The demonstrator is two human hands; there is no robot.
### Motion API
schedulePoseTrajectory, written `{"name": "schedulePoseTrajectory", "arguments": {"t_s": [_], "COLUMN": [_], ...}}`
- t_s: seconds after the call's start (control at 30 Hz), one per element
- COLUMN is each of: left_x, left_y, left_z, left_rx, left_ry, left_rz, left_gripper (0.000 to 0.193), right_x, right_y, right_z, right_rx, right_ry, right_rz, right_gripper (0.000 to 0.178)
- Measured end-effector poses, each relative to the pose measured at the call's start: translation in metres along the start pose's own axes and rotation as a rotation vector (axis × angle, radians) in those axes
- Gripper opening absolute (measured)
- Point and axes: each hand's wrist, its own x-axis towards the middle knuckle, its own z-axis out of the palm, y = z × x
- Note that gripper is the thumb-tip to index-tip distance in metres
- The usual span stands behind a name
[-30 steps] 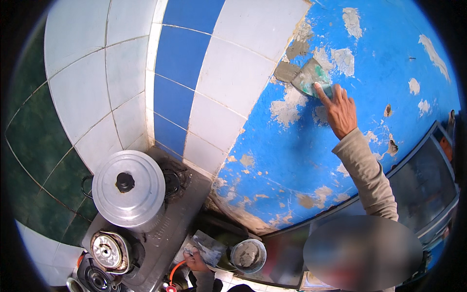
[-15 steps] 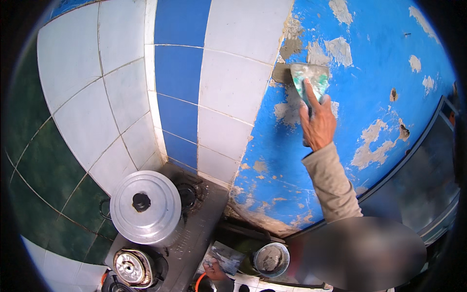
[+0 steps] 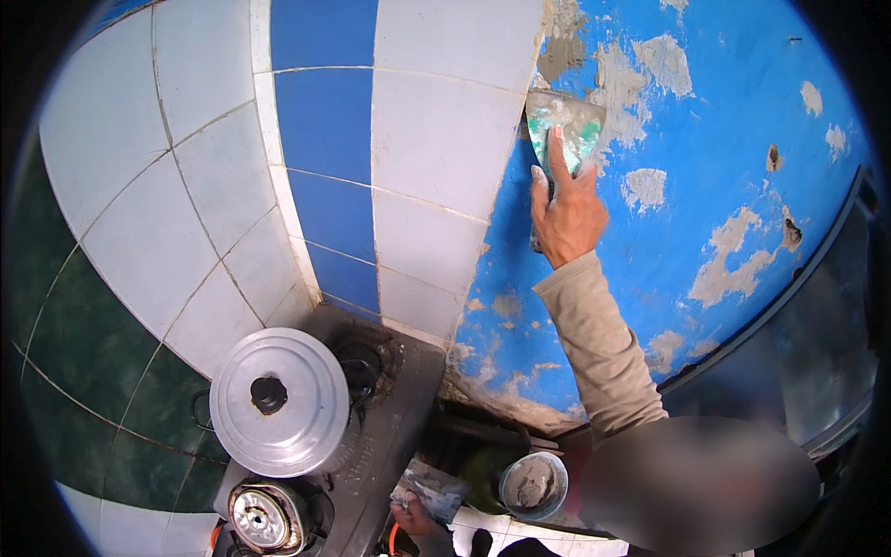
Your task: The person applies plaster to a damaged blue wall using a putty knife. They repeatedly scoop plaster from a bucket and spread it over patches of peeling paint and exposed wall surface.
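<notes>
My right hand (image 3: 571, 218), in a beige sleeve, grips a wide putty knife (image 3: 564, 130) with its index finger stretched along the blade. The blade, smeared with white and green, lies against the blue wall (image 3: 687, 241), its left corner at the edge of the white tiles (image 3: 445, 139). Just above it is a darker grey filler patch (image 3: 562, 54). Low in the view, my left hand (image 3: 418, 518) is closed on a flat metal plate (image 3: 432, 487) smeared with grey filler. To the right of that plate stands a round tub (image 3: 560, 492) with grey filler (image 3: 534, 482) inside.
A dark stove (image 3: 394, 399) on the left carries a lidded aluminium pot (image 3: 278, 404) and, nearer, a smaller metal vessel (image 3: 260, 516). Pale filler patches (image 3: 729, 260) and a small hole (image 3: 773, 158) mark the wall. A dark framed panel (image 3: 798, 343) slants along the right.
My right hand has drawn the putty knife left across the wall to the tile edge, over the grey patch there. The whole view has shifted slightly. My left hand still holds the plate.
</notes>
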Motion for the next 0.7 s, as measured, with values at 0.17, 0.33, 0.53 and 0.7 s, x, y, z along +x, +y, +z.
{"name": "schedulePoseTrajectory", "arguments": {"t_s": [0.17, 0.33, 0.53, 0.7], "left_x": [0.0, 0.001, 0.005, 0.008], "left_y": [0.006, 0.01, 0.005, 0.001], "left_z": [0.001, 0.002, -0.016, -0.021], "left_rx": [0.006, -0.013, 0.009, -0.003], "left_ry": [-0.017, -0.05, -0.058, -0.02], "left_rz": [0.012, 0.003, 0.114, 0.149], "left_gripper": [0.026, 0.027, 0.026, 0.027], "right_x": [-0.019, -0.042, -0.075, -0.074], "right_y": [0.0, 0.012, 0.009, 0.014], "right_z": [0.019, 0.021, 0.022, -0.004], "right_rx": [0.054, 0.01, 0.111, 0.252], "right_ry": [0.017, -0.069, -0.184, -0.157], "right_rz": [-0.013, 0.017, 0.074, 0.083], "right_gripper": [0.061, 0.063, 0.06, 0.059]}}
